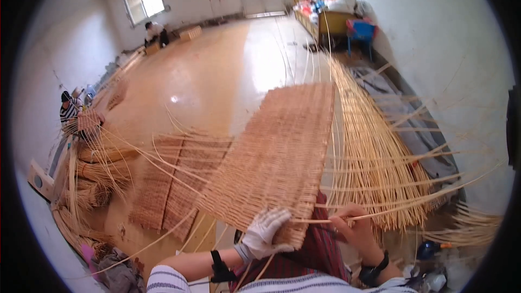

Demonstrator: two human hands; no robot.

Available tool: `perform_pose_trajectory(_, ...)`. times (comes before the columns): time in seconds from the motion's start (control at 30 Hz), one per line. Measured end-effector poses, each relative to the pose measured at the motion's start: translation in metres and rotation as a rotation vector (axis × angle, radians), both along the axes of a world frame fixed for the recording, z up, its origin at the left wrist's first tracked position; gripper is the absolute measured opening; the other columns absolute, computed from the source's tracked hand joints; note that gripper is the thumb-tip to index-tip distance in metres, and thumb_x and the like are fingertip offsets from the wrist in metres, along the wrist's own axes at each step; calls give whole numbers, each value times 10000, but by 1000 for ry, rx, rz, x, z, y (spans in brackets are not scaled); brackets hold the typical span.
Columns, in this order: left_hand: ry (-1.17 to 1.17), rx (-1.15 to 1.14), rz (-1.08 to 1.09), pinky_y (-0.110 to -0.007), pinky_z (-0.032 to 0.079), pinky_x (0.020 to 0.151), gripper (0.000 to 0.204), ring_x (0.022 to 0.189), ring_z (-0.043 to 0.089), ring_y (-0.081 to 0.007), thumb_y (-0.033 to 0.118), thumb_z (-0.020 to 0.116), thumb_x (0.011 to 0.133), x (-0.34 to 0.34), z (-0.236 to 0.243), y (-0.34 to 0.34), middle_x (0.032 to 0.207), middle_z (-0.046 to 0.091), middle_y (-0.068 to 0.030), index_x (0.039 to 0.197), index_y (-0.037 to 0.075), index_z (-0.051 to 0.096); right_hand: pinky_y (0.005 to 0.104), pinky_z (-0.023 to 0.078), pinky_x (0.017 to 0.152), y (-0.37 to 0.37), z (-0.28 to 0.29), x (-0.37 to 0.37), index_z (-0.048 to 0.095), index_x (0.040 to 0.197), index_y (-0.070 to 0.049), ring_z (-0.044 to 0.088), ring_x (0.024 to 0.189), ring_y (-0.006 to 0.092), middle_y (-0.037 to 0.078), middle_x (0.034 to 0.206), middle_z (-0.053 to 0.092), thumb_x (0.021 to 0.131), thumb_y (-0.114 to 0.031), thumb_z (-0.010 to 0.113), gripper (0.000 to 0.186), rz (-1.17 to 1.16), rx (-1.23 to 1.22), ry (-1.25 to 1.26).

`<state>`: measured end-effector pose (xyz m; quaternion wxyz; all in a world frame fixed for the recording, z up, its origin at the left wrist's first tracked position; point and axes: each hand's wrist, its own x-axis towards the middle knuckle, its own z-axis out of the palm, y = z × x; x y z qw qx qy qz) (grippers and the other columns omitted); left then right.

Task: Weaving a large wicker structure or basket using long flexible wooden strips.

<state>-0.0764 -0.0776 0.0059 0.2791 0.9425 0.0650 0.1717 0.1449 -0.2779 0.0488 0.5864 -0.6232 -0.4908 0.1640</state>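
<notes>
A long woven wicker panel (pixel 271 146) stands over my lap, with long loose strands sticking out from both sides. My left hand (pixel 263 230), in a white glove, is closed on the panel's lower edge near its bottom right corner. Just right of the panel, my bare right hand (pixel 350 228) has its fingers closed round a thin pale strand (pixel 309 220) that runs out from the panel's edge. Dark bands are on both wrists. A red plaid cloth (pixel 320 255) covers my lap behind the panel.
Woven panels (pixel 154 184) lie left. Long reeds (pixel 374 168) are spread right, bundles (pixel 97 171) along the left wall. One person (pixel 70 111) works at left, another (pixel 154 35) at the back. A cluttered wooden piece of furniture (pixel 331 21) and blue chair (pixel 362 31) stand back right.
</notes>
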Motion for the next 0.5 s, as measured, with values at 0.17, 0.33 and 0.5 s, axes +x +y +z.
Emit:
perform_pose_trajectory(0.17,142,132,-86,-618,215,1300,1146,1552,385,-436,762,820,726,10,0,14,1621,491,-186,1618,130,476,294,563,887,-22,-20,2,694,1144,-14,675,1016,120,38,1085,721,1047,-119,728,147,143,-285,327)
perform_pose_trajectory(0.33,157,210,-177,-631,73,1343,1234,1609,298,-396,827,775,728,29,3,23,1663,442,-167,1648,85,421,317,558,1017,-19,-25,2,712,1252,-22,725,1180,203,99,1226,779,1033,16,641,233,128,-275,-88)
perform_pose_trajectory(0.5,58,121,-106,-617,132,1344,1230,1592,330,-408,837,801,696,35,12,21,1642,464,-168,1622,102,465,324,574,893,-32,-4,22,740,1222,0,719,1058,153,106,1154,789,1017,0,597,250,113,-283,581)
